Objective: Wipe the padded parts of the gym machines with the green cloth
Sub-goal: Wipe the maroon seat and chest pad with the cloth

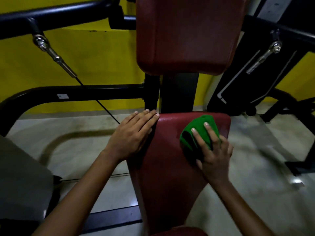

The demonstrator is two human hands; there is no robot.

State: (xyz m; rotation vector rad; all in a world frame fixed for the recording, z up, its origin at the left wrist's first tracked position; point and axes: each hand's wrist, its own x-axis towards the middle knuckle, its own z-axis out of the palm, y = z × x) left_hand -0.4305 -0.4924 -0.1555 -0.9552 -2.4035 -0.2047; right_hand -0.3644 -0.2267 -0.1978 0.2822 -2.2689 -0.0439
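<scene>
A dark red padded seat (167, 164) of a gym machine runs from the middle of the view down to the bottom edge. Above it stands the matching red back pad (185, 34). A folded green cloth (198, 132) lies on the seat's far right part. My right hand (213, 150) presses on the cloth, fingers spread over it and thumb at its near edge. My left hand (133, 133) rests flat against the seat's left edge, fingers straight and holding nothing.
Black frame tubes (76, 94) run left of the seat, with a chromed cable end (51, 51) hanging from an upper bar. Another chromed fitting (267, 53) and a black upright stand at the right. A grey object (20, 181) sits at the lower left. Yellow wall behind, pale floor below.
</scene>
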